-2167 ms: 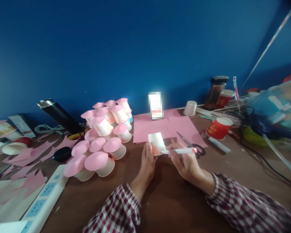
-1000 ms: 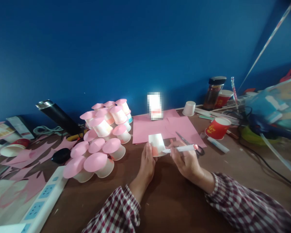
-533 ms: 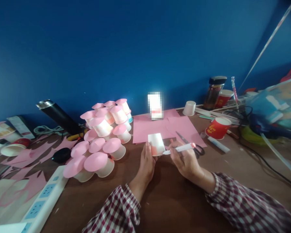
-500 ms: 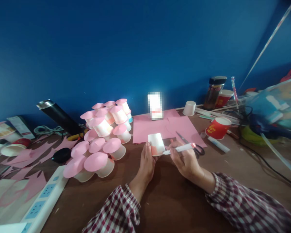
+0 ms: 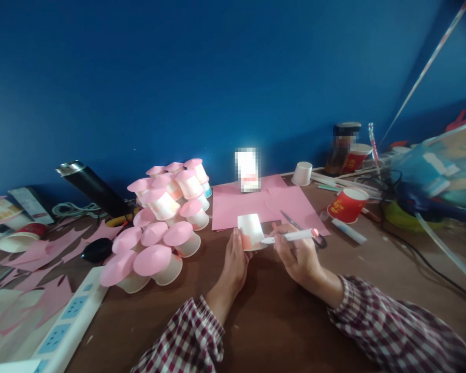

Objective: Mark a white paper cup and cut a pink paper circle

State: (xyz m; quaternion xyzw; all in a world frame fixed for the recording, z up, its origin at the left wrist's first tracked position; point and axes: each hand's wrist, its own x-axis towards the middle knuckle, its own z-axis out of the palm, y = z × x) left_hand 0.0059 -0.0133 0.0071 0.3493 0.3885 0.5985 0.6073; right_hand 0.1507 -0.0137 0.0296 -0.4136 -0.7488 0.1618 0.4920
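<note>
A brown wooden table [image 5: 272,321] runs below a deep blue wall [image 5: 217,77]. At its left edge lies a white power strip [image 5: 64,331] among pink paper offcuts [image 5: 42,248], and behind them a black flask [image 5: 95,189] leans on its side. Sheets of pink paper [image 5: 233,204] lie flat at the table's middle, with a heap of upturned white paper cups capped by pink discs [image 5: 163,223] just to their left. The person's left hand [image 5: 235,259] is wrapped around a small white paper cup [image 5: 250,230], held upturned close above the near edge of the pink sheets, its lower side tinted pink-orange. The right hand [image 5: 299,256] grips a white marker [image 5: 291,237] with a pink end, its tip touching the cup's side. Scissors [image 5: 305,230] lie just behind the marker. To the right stand a red paper cup [image 5: 347,204], a white glue stick [image 5: 349,231] and, further back, a plain white upturned cup [image 5: 303,173].
</note>
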